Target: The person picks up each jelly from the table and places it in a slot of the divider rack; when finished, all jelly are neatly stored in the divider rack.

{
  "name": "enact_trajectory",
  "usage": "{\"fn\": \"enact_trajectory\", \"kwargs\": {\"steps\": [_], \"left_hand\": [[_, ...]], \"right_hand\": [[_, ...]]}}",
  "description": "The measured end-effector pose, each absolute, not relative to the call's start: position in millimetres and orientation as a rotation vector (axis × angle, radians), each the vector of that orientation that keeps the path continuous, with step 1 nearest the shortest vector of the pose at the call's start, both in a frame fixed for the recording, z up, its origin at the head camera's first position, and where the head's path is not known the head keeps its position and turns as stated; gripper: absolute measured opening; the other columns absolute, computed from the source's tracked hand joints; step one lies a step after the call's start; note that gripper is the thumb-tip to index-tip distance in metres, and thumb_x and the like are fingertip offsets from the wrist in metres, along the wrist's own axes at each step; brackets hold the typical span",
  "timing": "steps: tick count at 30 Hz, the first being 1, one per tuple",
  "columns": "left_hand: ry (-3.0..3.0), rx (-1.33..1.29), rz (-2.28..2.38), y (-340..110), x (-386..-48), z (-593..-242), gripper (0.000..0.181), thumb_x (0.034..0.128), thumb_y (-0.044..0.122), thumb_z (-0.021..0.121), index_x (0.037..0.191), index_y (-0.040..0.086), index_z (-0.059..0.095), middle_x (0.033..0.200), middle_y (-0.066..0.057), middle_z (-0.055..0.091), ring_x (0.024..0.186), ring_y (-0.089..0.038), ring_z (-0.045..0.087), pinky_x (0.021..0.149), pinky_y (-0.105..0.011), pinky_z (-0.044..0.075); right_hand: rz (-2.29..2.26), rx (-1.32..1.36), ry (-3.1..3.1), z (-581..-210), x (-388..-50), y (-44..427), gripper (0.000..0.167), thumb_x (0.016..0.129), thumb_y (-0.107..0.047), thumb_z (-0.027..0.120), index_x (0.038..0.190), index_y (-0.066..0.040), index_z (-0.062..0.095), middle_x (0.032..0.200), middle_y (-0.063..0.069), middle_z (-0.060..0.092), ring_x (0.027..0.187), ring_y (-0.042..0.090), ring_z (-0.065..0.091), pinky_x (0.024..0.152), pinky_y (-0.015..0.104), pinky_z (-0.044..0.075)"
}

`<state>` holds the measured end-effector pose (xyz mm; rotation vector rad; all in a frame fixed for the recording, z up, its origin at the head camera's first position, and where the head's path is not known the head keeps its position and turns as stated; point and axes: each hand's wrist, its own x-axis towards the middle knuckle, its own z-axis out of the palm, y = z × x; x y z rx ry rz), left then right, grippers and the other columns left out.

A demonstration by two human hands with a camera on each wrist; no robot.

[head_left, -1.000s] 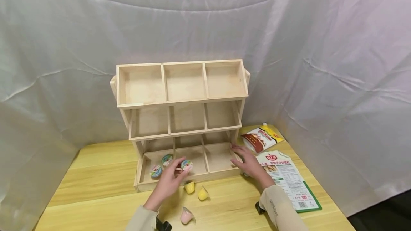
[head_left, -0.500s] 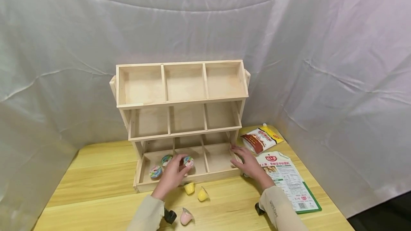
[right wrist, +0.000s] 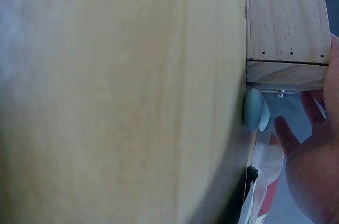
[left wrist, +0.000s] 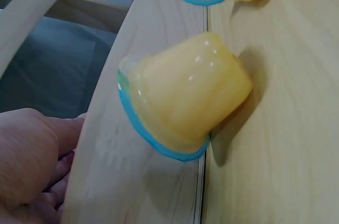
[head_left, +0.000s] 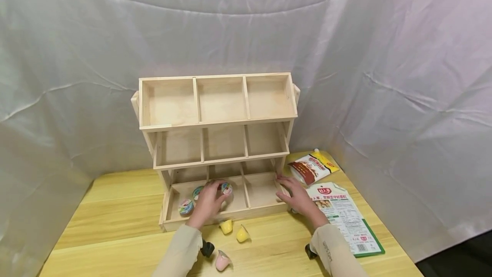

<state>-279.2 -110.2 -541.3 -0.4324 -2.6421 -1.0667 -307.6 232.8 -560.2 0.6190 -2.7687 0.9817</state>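
Note:
A wooden three-tier shelf (head_left: pixel 226 213) with divided compartments stands on the table. My left hand (head_left: pixel 207 204) reaches into the bottom tier's middle compartment, its fingers and thumb about a jelly cup (head_left: pixel 226 189) with a printed lid. In the left wrist view, the left hand (left wrist: pixel 32 160) is partly cut off and the cup is out of sight. To its left, a jelly cup (head_left: pixel 186 207) lies in the bottom-left compartment, and another (head_left: pixel 197 192) is partly hidden by the hand. My right hand (head_left: pixel 301 200) rests at the shelf's right end, fingers extended.
In front of the shelf lie two yellow jelly cups (head_left: pixel 226 226) (head_left: pixel 242 234) and a pink jelly cup (head_left: pixel 222 261). A red, white and yellow pouch (head_left: pixel 313 166) and a flat green-edged packet (head_left: pixel 346 217) lie at the right. Grey cloth (head_left: pixel 246 33) hangs behind.
My left hand has moved slightly right and deeper into the middle compartment with its jelly cup. The right hand stays at the shelf's right end.

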Motion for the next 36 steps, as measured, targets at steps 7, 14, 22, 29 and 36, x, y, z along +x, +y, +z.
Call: {"fn": "enact_trajectory", "kwargs": {"steps": [7, 14, 22, 29, 36], "left_hand": [[-2.643, -0.407, -1.048, -111.2, -286.1, -547.8, 0.041, 0.0918, 0.013, 0.079, 0.130, 0.003, 0.066, 0.118, -0.015, 0.071, 0.107, -0.033, 0.067, 0.092, -0.053, 0.056], [-2.647, -0.446, -1.023, -110.6, -290.1, -550.7, 0.040, 0.0920, 0.013, 0.079, 0.129, 0.003, 0.066, 0.123, -0.018, 0.070, 0.114, -0.039, 0.066, 0.098, -0.056, 0.055], [-2.622, -0.529, -0.983, -109.5, -293.8, -555.1, 0.041, 0.0898, 0.007, 0.080, 0.128, 0.000, 0.067, 0.126, -0.020, 0.070, 0.116, -0.042, 0.064, 0.099, -0.058, 0.053], [-2.649, -0.543, -0.939, -108.9, -293.3, -555.3, 0.040, 0.0898, 0.006, 0.080, 0.127, 0.001, 0.067, 0.128, -0.019, 0.069, 0.120, -0.043, 0.063, 0.103, -0.059, 0.051], [-2.657, -0.551, -0.932, -110.2, -292.6, -554.8, 0.037, 0.0908, 0.006, 0.079, 0.126, 0.001, 0.068, 0.129, -0.019, 0.069, 0.123, -0.046, 0.061, 0.107, -0.060, 0.048]], "right_hand": [[0.981, 0.626, -2.761, -560.0, -307.0, 231.9, 0.051, 0.098, -0.027, 0.072, 0.143, -0.007, 0.061, 0.154, 0.015, 0.052, 0.143, 0.039, 0.046, 0.118, 0.061, 0.038], [0.984, 0.611, -2.765, -559.8, -307.5, 231.5, 0.050, 0.097, -0.025, 0.073, 0.143, -0.007, 0.061, 0.154, 0.015, 0.052, 0.143, 0.039, 0.046, 0.118, 0.061, 0.038], [0.971, 0.628, -2.752, -560.1, -307.6, 233.6, 0.051, 0.097, -0.026, 0.074, 0.143, -0.006, 0.061, 0.153, 0.015, 0.053, 0.143, 0.040, 0.047, 0.117, 0.062, 0.039], [0.975, 0.626, -2.752, -558.3, -305.5, 233.2, 0.052, 0.098, -0.027, 0.073, 0.144, -0.006, 0.060, 0.154, 0.016, 0.052, 0.143, 0.040, 0.046, 0.117, 0.062, 0.038], [0.976, 0.633, -2.749, -559.1, -306.6, 231.9, 0.052, 0.097, -0.025, 0.073, 0.144, -0.005, 0.060, 0.154, 0.017, 0.052, 0.143, 0.041, 0.046, 0.118, 0.063, 0.038]]}}
